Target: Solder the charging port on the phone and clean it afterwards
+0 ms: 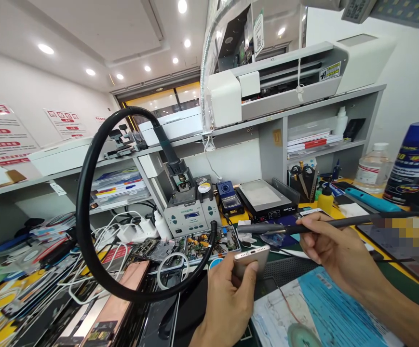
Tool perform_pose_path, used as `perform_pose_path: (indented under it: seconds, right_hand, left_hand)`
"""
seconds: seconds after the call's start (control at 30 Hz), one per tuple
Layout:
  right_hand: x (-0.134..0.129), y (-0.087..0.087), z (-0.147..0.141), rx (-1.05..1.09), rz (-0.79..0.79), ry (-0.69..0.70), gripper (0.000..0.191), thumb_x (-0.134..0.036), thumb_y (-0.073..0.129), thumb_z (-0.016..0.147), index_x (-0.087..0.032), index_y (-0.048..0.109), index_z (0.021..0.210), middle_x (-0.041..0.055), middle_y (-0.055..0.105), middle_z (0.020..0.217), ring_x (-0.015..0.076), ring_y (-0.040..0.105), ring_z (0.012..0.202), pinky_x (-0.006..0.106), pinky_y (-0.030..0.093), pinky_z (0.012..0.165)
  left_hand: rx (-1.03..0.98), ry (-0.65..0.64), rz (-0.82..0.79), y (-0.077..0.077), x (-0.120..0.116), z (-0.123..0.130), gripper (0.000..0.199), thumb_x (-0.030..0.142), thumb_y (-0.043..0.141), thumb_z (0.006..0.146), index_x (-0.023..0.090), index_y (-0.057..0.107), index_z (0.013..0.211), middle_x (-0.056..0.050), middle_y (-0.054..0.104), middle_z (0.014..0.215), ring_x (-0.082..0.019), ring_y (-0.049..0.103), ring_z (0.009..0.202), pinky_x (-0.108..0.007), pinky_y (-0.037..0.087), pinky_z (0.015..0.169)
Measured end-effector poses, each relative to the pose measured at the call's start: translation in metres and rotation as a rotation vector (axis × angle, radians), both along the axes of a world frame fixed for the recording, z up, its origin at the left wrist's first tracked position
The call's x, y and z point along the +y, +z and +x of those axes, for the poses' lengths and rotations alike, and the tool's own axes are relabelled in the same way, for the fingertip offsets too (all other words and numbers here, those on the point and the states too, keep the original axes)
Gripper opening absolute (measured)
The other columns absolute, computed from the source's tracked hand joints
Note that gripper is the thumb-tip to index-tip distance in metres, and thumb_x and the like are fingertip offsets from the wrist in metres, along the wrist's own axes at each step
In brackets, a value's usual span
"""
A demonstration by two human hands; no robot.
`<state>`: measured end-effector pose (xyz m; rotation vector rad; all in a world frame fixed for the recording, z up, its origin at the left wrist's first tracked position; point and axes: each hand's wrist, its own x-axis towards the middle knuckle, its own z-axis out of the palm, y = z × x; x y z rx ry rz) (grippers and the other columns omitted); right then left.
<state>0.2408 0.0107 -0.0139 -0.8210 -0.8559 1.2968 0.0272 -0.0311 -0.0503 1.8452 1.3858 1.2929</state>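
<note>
My left hand [229, 296] grips a pale gold phone [254, 261] by its sides, with its port end facing up and toward the right. My right hand [334, 253] pinches a dark pen-like tool [283, 229] with a cable running off to the right. The tool's tip points left, a little above the phone and apart from it. Beneath my hands lies a blue and white printed sheet [317, 299] with a green spool [303, 335] on it.
A grey hot-air station [191, 217] with a thick black hose [82, 207] stands at the centre back. Stacked phones and parts [122, 294] fill the left. A blue spray can [413, 164], a clear bottle [371, 168] and a yellow bottle [325, 200] stand on the right.
</note>
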Motion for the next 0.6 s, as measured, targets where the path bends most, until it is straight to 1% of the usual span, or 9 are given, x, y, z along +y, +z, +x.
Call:
perform_pose_path:
  seconds: [0.3, 0.6]
  right_hand:
    - [-0.0008, 0.0003, 0.0001, 0.007, 0.006, 0.001, 0.023, -0.039, 0.084, 0.076, -0.02, 0.07, 0.073, -0.002, 0.056, 0.05, 0.008, 0.048, 0.042, 0.017, 0.039, 0.038]
    - [-0.0011, -0.001, 0.0006, 0.017, 0.001, 0.006, 0.023, -0.039, 0.084, 0.075, -0.021, 0.07, 0.072, -0.0013, 0.055, 0.05, 0.0088, 0.047, 0.042, 0.018, 0.038, 0.037]
  left_hand:
    - [-0.007, -0.01, 0.005, 0.0038, -0.0007, 0.0016, 0.028, 0.039, 0.055, 0.097, 0.018, 0.059, 0.079, 0.0, 0.061, 0.065, -0.011, 0.043, 0.054, -0.019, 0.035, 0.048]
    - [-0.001, 0.011, 0.016, 0.0035, -0.0006, 0.0022, 0.027, 0.037, 0.057, 0.096, 0.017, 0.063, 0.079, 0.001, 0.058, 0.061, -0.011, 0.044, 0.052, -0.019, 0.036, 0.047]
